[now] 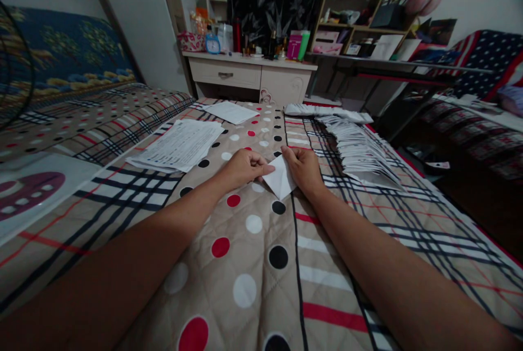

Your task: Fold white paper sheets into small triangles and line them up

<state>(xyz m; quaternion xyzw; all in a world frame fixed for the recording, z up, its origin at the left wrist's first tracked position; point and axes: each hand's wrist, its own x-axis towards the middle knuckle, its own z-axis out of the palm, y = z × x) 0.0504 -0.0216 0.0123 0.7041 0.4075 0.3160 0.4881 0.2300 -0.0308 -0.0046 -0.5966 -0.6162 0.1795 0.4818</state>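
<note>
Between my two hands is a small folded piece of white paper point(280, 179), its lower corner pointing toward me just over the dotted bedspread. My left hand point(247, 168) pinches its left corner between thumb and fingers. On the other side, my right hand point(301, 167) grips the upper right edge, thumb along the top. Left of my hands lies a stack of printed sheets point(180, 144), with another white sheet point(232, 112) behind it. To the right, many folded white papers point(357, 146) stand in a tightly packed row.
A patterned bedspread point(220, 296) spreads under everything. A clear plastic bag point(36, 190) with a purple print lies at the left. Past the bed's far end stands a white dresser point(229, 73) with bottles and boxes on top. A shelf unit point(351, 26) rises beside it.
</note>
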